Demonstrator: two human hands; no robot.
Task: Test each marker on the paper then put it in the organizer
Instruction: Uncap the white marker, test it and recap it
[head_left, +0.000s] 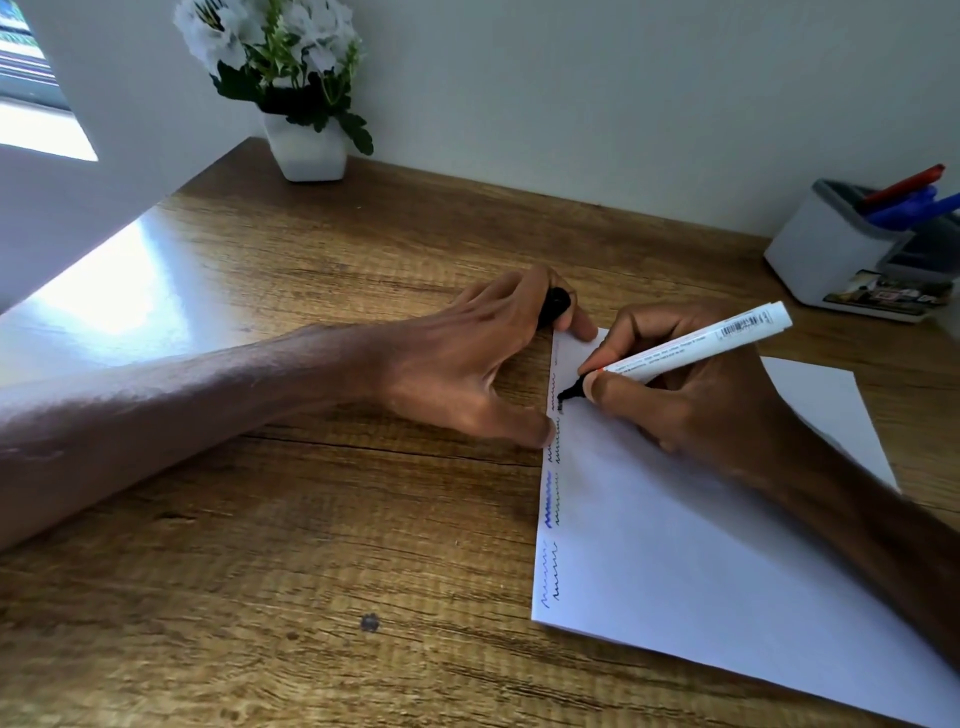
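Note:
A white sheet of paper (701, 545) lies on the wooden desk, with several wavy test lines in blue and black along its left edge. My right hand (691, 395) grips a white-barrelled black marker (691, 348), and its black tip touches the paper near the left edge. My left hand (467, 358) rests on the desk at the paper's left edge; its thumb and a fingertip touch the paper, and its curled fingers hold the marker's black cap (555, 305). The white and grey organizer (826, 249) stands at the far right with red and blue markers (909, 200) in it.
A white pot of white flowers (306, 145) stands at the back of the desk against the wall. Bright light from a window reflects on the desk's left part (119, 280). Bare wooden desk surface (285, 545) stretches left of the paper.

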